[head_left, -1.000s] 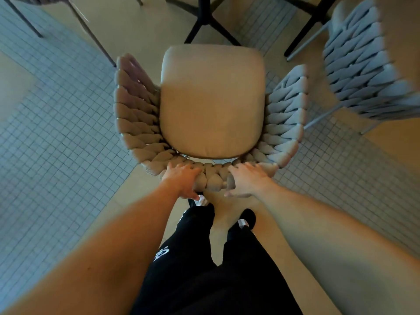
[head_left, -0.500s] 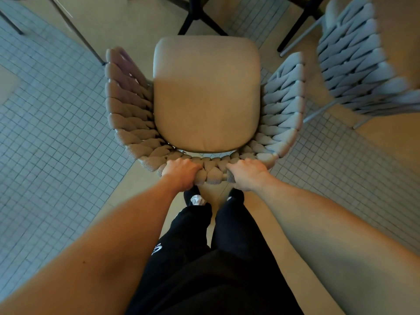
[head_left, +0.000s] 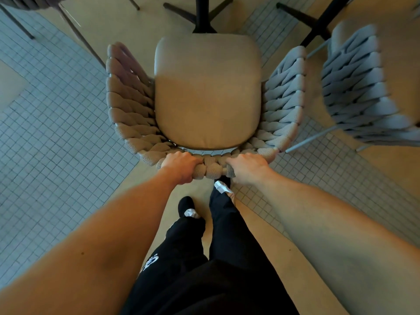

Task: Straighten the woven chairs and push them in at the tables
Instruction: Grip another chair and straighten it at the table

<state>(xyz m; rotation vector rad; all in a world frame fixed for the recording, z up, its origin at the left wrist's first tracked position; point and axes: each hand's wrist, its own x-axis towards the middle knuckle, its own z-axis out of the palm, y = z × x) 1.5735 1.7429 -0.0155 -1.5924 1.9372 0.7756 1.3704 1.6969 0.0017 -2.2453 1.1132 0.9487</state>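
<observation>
Below, woven chair [head_left: 205, 96], tan cushion, grey rope back gripped by left hand [head_left: 181, 165], right hand [head_left: 248, 167]

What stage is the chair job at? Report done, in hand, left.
Done: nothing shows as finished. In hand: left hand and right hand grip the woven chair by its backrest, its seat front at the table base. Left: the second woven chair stands angled at right, untouched.
</observation>
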